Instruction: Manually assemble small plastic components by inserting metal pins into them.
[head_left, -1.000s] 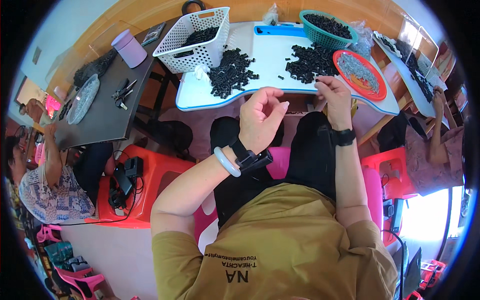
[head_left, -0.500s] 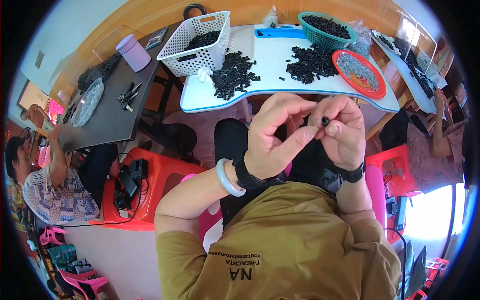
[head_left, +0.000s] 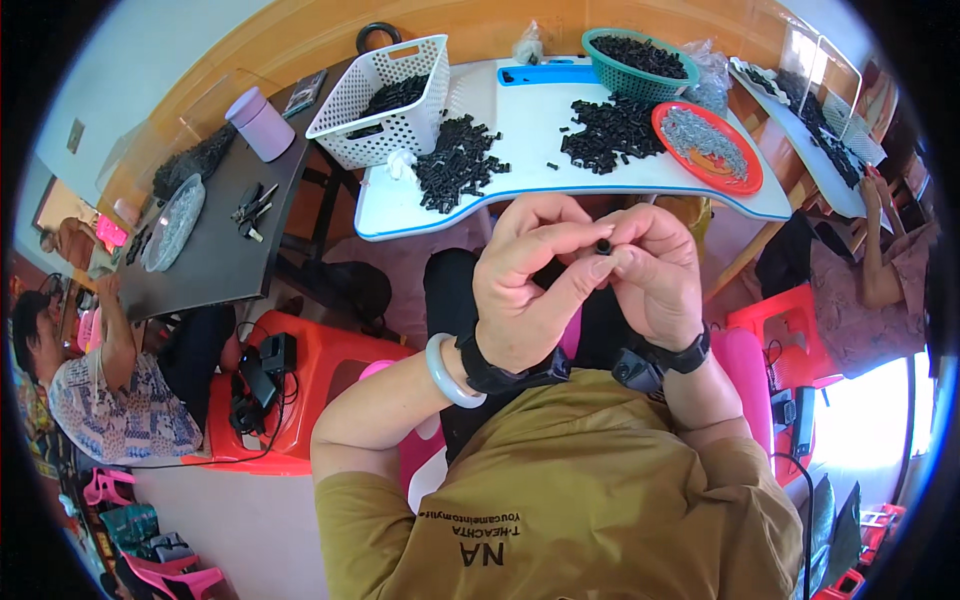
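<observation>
A small black cylindrical piece [head_left: 604,246] is pinched between my fingertips, just in front of the table's near edge. My left hand [head_left: 530,275] closes thumb and forefinger on its left side. From the other side, my right hand [head_left: 658,278] meets it with thumb and forefinger. The fingers hide most of the piece; a dark round end shows. Beyond my hands, a left heap of black pieces [head_left: 460,165] and a right heap of black pieces [head_left: 612,135] lie on the white table [head_left: 530,130]. A red plate [head_left: 752,180] holds small silvery parts.
On the table stand a white perforated basket [head_left: 395,140] and a green basket [head_left: 640,84], both holding black pieces, with a blue tray [head_left: 545,76] between. A dark side table [head_left: 225,245] bears a lilac cup [head_left: 262,125] and keys [head_left: 258,212]. Co-workers sit at left and right.
Both hands have shifted a little left, carrying the small black piece. My left fingertips have come up against it, closer to the right hand's. The view has tilted slightly.
</observation>
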